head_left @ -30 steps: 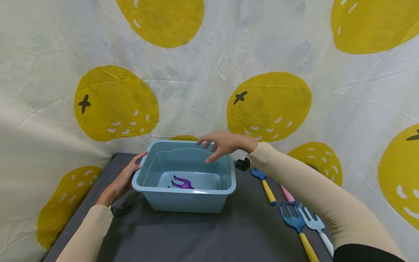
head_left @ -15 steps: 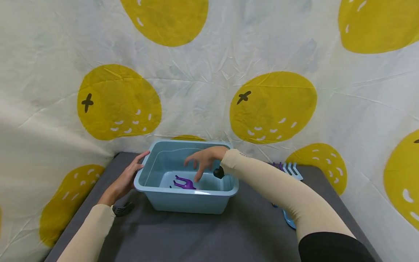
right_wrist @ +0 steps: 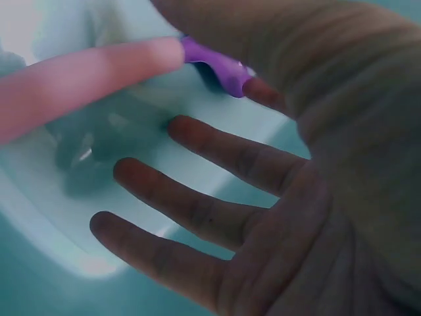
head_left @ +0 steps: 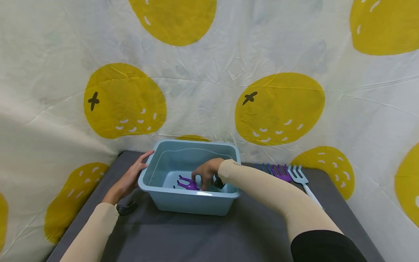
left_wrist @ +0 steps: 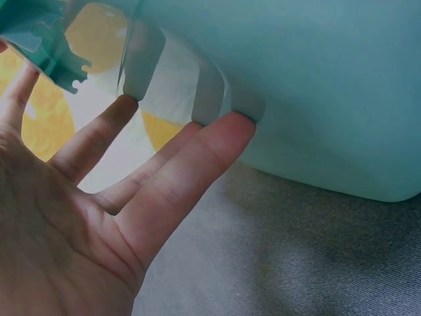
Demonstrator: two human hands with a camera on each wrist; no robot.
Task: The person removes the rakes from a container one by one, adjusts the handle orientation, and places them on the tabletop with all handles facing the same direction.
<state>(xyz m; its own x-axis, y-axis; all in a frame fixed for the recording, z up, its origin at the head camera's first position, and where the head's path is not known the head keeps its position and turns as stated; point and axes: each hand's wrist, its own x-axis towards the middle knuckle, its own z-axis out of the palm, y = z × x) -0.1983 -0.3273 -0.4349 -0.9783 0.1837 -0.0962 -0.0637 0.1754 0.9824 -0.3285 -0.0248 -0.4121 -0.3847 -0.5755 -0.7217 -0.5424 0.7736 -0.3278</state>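
A light blue plastic tub (head_left: 186, 203) stands on the grey cloth. Inside it lies a garden hand fork (head_left: 191, 185) with a purple head; in the right wrist view its pink handle (right_wrist: 99, 76) shows too. My right hand (head_left: 208, 171) reaches down into the tub over this fork. One fingertip meets the purple neck (right_wrist: 230, 76), while the other fingers are spread and nearly straight. The thumb's contact is hidden. At the tub's left side, my left hand (head_left: 129, 180) rests with extended fingers; their tips touch the outer wall (left_wrist: 329, 118).
Right of the tub lie several hand forks, among them a purple one (head_left: 282, 174) and a light blue one (head_left: 298, 174), partly behind my right sleeve (head_left: 262, 185). A white curtain (head_left: 199, 102) with yellow fruit shapes hangs behind the grey-covered table (head_left: 183, 240).
My right hand has moved left and down, from above the tub's right rim to the purple fork inside. My left hand stays at the tub's left side.
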